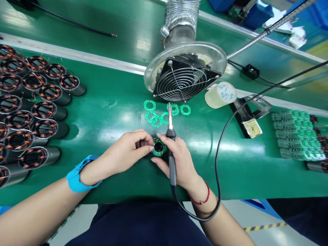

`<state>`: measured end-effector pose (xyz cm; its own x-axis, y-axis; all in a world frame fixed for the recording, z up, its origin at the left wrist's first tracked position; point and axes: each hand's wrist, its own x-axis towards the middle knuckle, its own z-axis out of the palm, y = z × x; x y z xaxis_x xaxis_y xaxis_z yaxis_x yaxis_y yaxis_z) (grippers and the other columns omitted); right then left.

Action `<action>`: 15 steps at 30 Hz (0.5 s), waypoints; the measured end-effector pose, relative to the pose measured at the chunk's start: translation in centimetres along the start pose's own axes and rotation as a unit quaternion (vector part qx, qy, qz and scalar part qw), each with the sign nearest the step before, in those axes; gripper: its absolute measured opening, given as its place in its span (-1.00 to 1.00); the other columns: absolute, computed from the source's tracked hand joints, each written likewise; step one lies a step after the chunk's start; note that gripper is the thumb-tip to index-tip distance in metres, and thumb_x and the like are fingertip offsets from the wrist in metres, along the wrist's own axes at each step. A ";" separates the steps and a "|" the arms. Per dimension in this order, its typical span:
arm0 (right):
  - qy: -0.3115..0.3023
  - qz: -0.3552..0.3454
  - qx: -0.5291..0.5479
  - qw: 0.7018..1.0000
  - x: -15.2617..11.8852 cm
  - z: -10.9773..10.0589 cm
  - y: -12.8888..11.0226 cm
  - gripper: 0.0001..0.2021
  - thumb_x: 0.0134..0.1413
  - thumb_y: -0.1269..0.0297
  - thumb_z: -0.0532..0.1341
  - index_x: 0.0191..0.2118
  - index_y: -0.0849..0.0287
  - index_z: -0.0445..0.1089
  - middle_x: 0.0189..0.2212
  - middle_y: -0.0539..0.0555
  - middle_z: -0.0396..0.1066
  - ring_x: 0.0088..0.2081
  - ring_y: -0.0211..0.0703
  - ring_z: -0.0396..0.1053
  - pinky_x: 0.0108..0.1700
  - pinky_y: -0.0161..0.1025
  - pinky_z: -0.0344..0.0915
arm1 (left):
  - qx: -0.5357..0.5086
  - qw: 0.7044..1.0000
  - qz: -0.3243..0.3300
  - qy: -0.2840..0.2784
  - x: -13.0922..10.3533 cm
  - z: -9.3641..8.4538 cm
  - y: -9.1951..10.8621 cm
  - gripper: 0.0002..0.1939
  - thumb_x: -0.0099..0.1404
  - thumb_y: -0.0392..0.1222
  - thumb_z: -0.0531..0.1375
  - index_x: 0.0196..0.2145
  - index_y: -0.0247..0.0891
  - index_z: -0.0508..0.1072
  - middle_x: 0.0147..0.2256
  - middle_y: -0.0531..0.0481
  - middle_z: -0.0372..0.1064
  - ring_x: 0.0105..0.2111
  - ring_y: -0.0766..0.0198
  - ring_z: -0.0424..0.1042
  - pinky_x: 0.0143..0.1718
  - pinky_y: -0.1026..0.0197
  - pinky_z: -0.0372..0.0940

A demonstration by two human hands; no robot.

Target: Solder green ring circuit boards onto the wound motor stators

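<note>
A green ring-shaped circuit board (pixel 160 152) with a dark round middle sits in front of me, apparently on top of a motor part mostly hidden by the hands. My left hand (pixel 125 150), a blue band at its wrist, is closed in a pinch at the board's left edge; its fingertips partly hide the grip. My right hand (pixel 180 160) holds a soldering iron (pixel 172 160), tip pointing away from me, with a finger and the thumb beside the board's right side. Several loose green circuit boards (pixel 149 106) lie beyond the hands, some overlapping.
Wire-wound motor stators (pixel 33 130) crowd the left side. Overhead hangs a fume extractor fan (pixel 181 80). A roll of pale tape (pixel 220 95), a soldering iron stand (pixel 247 119) and stacked circuit boards (pixel 298 135) are on the right. The iron's black cable (pixel 217 164) loops over my right forearm.
</note>
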<state>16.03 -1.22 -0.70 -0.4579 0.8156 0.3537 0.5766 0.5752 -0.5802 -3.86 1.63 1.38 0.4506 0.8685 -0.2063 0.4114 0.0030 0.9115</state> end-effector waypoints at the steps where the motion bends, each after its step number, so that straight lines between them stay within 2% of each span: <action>1: 0.004 -0.013 0.010 1.000 0.0 -0.1 -0.1 -0.45 0.24 0.23 0.21 0.28 0.05 0.05 0.04 0.23 0.46 -0.02 0.09 0.42 -0.07 0.05 0.39 | -0.026 0.999 -0.022 -0.003 0.1 0.2 0.0 -0.89 0.27 -0.23 0.12 -0.40 -0.22 0.40 -0.47 0.11 0.33 -0.46 0.33 0.30 -0.43 0.27 0.21; 4: 0.016 -0.054 0.025 0.998 0.0 -0.3 -0.3 -0.45 0.22 0.35 0.20 0.28 0.02 0.06 0.05 0.17 0.48 0.12 0.06 0.37 0.05 0.06 0.33 | -0.059 0.997 -0.048 -0.007 0.1 0.6 -0.2 -0.90 0.24 -0.20 0.13 -0.42 -0.22 0.40 -0.49 0.11 0.35 -0.47 0.33 0.31 -0.45 0.28 0.22; 8: 0.038 -0.036 0.007 0.999 0.1 -0.4 -0.4 -0.54 0.17 0.46 0.20 0.17 0.04 0.21 -0.17 0.09 0.59 -0.09 -0.01 0.47 -0.07 -0.04 0.36 | -0.052 0.997 -0.059 0.018 0.0 0.5 -0.3 -0.87 0.26 -0.15 0.14 -0.39 -0.22 0.43 -0.46 0.09 0.38 -0.46 0.32 0.31 -0.45 0.27 0.22; 11: 0.052 -0.023 0.041 0.998 0.1 -0.5 -0.6 -0.57 0.19 0.52 0.15 0.14 0.03 0.24 -0.25 0.02 0.62 -0.26 -0.09 0.50 -0.09 -0.05 0.37 | -0.009 0.998 -0.034 0.048 -0.1 0.4 0.0 -0.86 0.27 -0.21 0.12 -0.43 -0.23 0.40 -0.46 0.09 0.33 -0.46 0.34 0.27 -0.44 0.28 0.19; 13: 0.068 -0.006 0.075 0.995 -0.1 -0.6 -0.7 -0.58 0.22 0.51 0.13 0.15 0.04 0.25 -0.28 0.01 0.62 -0.25 -0.10 0.53 -0.05 -0.03 0.37 | 0.023 0.998 -0.016 0.062 -0.2 0.4 0.2 -0.87 0.27 -0.25 0.10 -0.44 -0.24 0.37 -0.47 0.11 0.29 -0.47 0.35 0.24 -0.45 0.29 0.16; 15: 0.102 0.021 0.112 0.988 -0.4 -0.7 -0.8 -0.65 0.28 0.40 0.13 0.16 0.06 0.27 -0.31 0.04 0.61 -0.24 -0.08 0.55 -0.08 -0.04 0.40 | 0.048 0.997 -0.012 0.065 -0.2 0.4 0.2 -0.88 0.27 -0.27 0.09 -0.43 -0.24 0.34 -0.49 0.12 0.27 -0.48 0.36 0.23 -0.46 0.29 0.14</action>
<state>16.26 -1.96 0.11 -0.2783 0.8468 0.4532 0.4177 0.5316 -0.7368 -3.56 1.25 1.51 0.3363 0.9256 -0.1736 0.4975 -0.0181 0.8673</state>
